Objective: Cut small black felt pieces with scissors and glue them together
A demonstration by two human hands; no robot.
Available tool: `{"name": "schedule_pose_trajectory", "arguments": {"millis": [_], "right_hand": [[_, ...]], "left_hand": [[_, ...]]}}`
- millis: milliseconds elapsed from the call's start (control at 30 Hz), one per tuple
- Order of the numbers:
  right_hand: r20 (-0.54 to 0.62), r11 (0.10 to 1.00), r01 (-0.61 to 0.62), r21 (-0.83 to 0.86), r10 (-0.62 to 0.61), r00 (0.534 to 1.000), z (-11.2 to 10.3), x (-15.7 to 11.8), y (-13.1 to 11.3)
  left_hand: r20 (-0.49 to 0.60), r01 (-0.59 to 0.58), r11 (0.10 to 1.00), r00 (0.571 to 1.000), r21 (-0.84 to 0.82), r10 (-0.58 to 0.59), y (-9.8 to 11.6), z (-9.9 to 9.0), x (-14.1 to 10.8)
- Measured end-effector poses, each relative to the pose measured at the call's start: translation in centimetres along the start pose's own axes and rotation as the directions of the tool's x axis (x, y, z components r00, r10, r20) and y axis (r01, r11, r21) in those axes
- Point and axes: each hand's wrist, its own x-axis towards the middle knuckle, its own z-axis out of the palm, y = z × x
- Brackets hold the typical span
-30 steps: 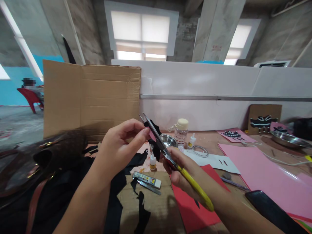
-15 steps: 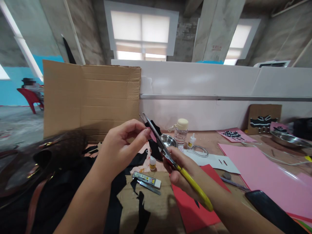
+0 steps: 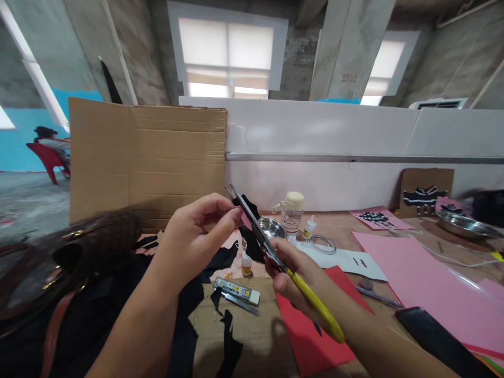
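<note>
My left hand [image 3: 199, 231] is closed, thumb and forefinger pinching a black piece of thin sheet material [image 3: 254, 247] with a bit of pink showing near the fingertips. Whether it is paper or cloth I cannot tell. In my right hand [image 3: 293, 262] are scissors [image 3: 311, 302] with yellow handles, pointing up and left. Their metal blades are slightly parted at the tips and lie across the black piece, beside my left fingertips. Part of the black piece is hidden behind the blades and fingers.
Below lie black scraps [image 3: 230, 341], a small blade case [image 3: 237, 291], a glue bottle [image 3: 246, 263] and red paper [image 3: 315, 336]. Behind stand a steel bowl [image 3: 271, 227] and a drinking bottle [image 3: 292, 212]. A bag [image 3: 98, 241] sits left; pink sheets [image 3: 429, 294] and a phone [image 3: 437, 341] lie right.
The black piece has shifted slightly behind the scissor blades. Both hands stay almost in the same place, with the same grips.
</note>
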Motion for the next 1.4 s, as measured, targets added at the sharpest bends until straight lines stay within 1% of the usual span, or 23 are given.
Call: {"name": "schedule_pose_trajectory", "arguments": {"millis": [100, 367, 567, 733, 867, 1067, 1200, 1400], "right_hand": [[-0.005, 1.000, -0.011, 0.023, 0.012, 1.000, 0.1, 0.0, 0.0], [0.003, 0.999, -0.054, 0.003, 0.054, 0.999, 0.0, 0.3, -1.3], [-0.023, 1.000, 0.008, -0.002, -0.008, 1.000, 0.1, 0.3, -0.9], [-0.022, 0.999, -0.030, -0.021, 0.029, 0.999, 0.1, 0.5, -1.0], [-0.012, 0.999, -0.040, 0.007, 0.040, 0.999, 0.1, 0.5, -1.1], [-0.022, 1.000, 0.010, 0.029, -0.010, 1.000, 0.1, 0.5, -0.6], [-0.040, 0.997, 0.047, 0.060, -0.045, 0.998, 0.3, 0.4, 0.2], [-0.044, 0.997, 0.032, 0.065, -0.029, 0.999, 0.4, 0.4, 1.3]], "left_hand": [[0.002, 0.006, 0.999, 1.000, -0.034, -0.006, -0.1, 0.0, 0.1], [0.012, 0.004, 0.997, 1.000, -0.077, -0.003, -0.1, 0.0, -0.1], [0.013, -0.020, 0.996, 1.000, -0.088, 0.021, -0.2, 0.0, 0.1], [0.024, 0.000, 0.994, 1.000, -0.107, 0.003, -0.3, -0.1, 0.0], [0.026, 0.011, 0.993, 1.000, -0.121, -0.008, -0.5, 0.0, 0.2], [0.018, 0.012, 0.993, 1.000, -0.121, -0.010, -0.4, 0.0, 0.3], [0.016, 0.016, 0.993, 1.000, -0.119, -0.015, -0.4, 0.0, 0.1], [0.027, 0.033, 0.992, 0.999, -0.125, -0.029, -0.6, -0.2, 0.3]]}}
